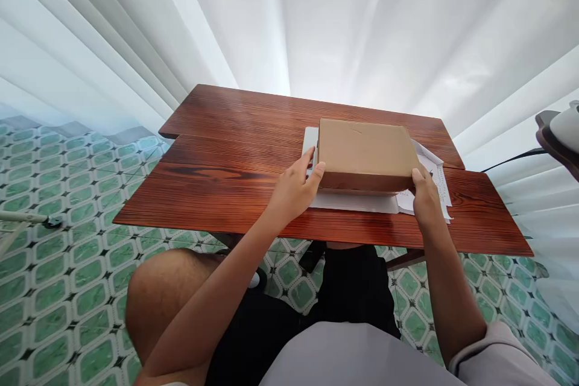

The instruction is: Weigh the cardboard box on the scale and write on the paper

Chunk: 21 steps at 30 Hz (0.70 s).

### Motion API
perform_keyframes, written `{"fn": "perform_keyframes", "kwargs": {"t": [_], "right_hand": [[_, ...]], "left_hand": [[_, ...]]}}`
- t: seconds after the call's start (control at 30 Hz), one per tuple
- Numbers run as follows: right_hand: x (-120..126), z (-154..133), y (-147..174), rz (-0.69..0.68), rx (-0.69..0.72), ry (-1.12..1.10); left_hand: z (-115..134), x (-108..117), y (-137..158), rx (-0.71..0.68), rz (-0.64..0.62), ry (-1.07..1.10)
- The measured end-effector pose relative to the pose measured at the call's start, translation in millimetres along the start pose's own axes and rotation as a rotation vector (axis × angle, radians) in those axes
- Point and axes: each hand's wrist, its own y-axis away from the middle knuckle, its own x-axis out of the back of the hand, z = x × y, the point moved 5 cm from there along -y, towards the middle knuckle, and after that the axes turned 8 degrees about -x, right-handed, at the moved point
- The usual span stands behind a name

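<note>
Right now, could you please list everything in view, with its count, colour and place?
table: 1, red-brown, centre
box: 1, brown, over the table's right half
flat white thing: at least 1, white, beneath the box
papers: count unclear, white, right of the box
curtain: count unclear, white, behind the table
floor tiles: many, green and white, below
wheeled frame: 1, pale, left edge
strap: 1, black, right
cut-off item: 1, white and dark, right edge
shirt: 1, pale grey, bottom
left hand: 1, bare, box's left corner
right hand: 1, bare, box's right corner
</note>
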Motion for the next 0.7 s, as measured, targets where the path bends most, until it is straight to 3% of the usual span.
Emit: {"fn": "perform_keyframes", "kwargs": {"t": [0.4, 0.7], "right_hand": [[-3.4, -8.9, 2.9, 0.045, 0.063, -0.048], [-37.3, -61.9, 24.7, -0.075, 0.146, -0.065]], "left_hand": [[14.8, 4.8, 3.2, -0.033, 0.027, 0.036], [10.1, 56.8, 7.1, -0.081, 0.283, 0.049]]}}
